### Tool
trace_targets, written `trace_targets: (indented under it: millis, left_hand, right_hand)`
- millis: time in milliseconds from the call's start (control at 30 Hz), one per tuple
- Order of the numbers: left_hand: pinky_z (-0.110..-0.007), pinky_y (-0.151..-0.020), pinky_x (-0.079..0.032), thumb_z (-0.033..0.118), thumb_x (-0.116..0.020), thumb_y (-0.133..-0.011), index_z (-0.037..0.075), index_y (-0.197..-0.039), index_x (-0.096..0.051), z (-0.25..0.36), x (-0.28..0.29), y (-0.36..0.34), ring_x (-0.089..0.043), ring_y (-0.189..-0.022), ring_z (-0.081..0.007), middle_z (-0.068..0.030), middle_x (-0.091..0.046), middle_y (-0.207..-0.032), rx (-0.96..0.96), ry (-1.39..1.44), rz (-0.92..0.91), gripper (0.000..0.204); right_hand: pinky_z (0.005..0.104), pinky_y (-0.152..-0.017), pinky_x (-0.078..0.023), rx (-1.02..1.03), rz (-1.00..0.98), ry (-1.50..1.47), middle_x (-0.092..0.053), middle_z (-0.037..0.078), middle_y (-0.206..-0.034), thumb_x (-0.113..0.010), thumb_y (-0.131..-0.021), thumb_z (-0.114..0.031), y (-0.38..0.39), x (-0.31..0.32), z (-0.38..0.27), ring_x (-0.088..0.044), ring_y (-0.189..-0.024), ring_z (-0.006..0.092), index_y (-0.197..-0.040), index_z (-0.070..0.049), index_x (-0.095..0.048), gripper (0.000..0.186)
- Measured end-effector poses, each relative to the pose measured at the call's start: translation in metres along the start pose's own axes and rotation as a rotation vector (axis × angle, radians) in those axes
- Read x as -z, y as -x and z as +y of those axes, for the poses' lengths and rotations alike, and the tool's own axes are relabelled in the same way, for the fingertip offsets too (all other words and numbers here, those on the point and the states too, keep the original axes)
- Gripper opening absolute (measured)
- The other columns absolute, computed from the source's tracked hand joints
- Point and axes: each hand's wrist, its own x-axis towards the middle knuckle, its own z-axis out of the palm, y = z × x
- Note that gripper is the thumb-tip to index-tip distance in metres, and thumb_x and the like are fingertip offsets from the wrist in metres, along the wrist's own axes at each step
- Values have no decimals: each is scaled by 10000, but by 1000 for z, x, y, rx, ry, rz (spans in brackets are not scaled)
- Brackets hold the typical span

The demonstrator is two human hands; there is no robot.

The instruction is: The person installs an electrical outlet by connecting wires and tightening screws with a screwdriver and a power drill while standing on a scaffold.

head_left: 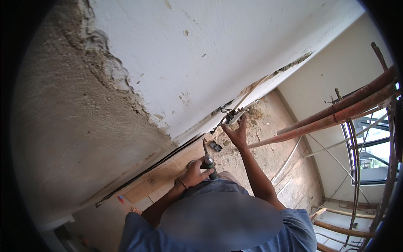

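Observation:
My left hand (194, 173), a band at its wrist, is closed around a screwdriver (209, 162) with a dark green grip, a silver collar and a slim shaft that points up toward the wall. Farther right, my right hand (236, 135) grips a white electrical faceplate (236, 119) by its edges, fingers and thumb apart around it. Dark wires (226, 111) run from behind the plate to the wall's edge. What is on the plate's front is too small to tell. A small black plastic piece (215, 146) lies on the floor between my hands.
A white plastered wall (168, 54) with rough bare render (79, 109) stands close in front. Flattened cardboard (161, 178) lies along its foot. Rubble (260, 111) covers the floor beyond my right hand. Reddish poles (336, 117) cross at the right, before a window (373, 147).

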Motion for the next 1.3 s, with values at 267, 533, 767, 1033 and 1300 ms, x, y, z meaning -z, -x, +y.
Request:
trace_targets:
  millis: [267, 533, 767, 1033, 1300]
  left_hand:
    - [-338, -878, -489, 162, -693, -852, 0, -1096, -590, -7, -8, -13, -643, -956, -210, -118, -671, -1013, 91, -31, -131, 310]
    - [-346, -892, -489, 194, -698, -857, -6, -1120, -586, -8, -19, -10, -643, -980, -226, -130, -666, -1044, 102, 4, -187, 349]
    - [-335, -888, -504, 169, -697, -856, -6, -1119, -581, 9, -5, 16, -653, -999, -230, -129, -668, -1061, 113, 41, -67, 336]
    - [-322, -916, -503, 62, -668, -860, -17, -1118, -563, -9, 19, 39, -652, -1020, -203, -116, -668, -1071, 71, -72, 26, 290]
    - [-332, -822, -515, 170, -715, -842, -15, -1068, -591, 3, 18, 38, -667, -922, -218, -135, -675, -948, 56, -21, 55, 317]
  right_hand:
    - [415, -916, -494, 61, -178, 403, -523, 208, -1217, -822, -662, -319, -32, 61, -33, -561, -1114, 317, -1304, 90, -417, 862]
    - [434, -1005, -440, 80, -309, 405, -541, 238, -1229, -833, -608, -333, -56, 75, -46, -542, -1152, 364, -1317, 74, -416, 917]
    - [434, -990, -460, 180, -152, 269, -513, 207, -1267, -832, -630, -191, -39, 62, 0, -525, -1192, 339, -1331, 21, -400, 850]
    - [423, -942, -468, 75, 49, 157, -531, 188, -1146, -843, -650, -242, 0, 20, -13, -549, -1088, 320, -1272, 26, -403, 808]
    - [418, -915, -462, 23, 98, 190, -580, 175, -1104, -822, -654, -225, 11, 12, -34, -575, -1059, 313, -1213, 2, -462, 703]
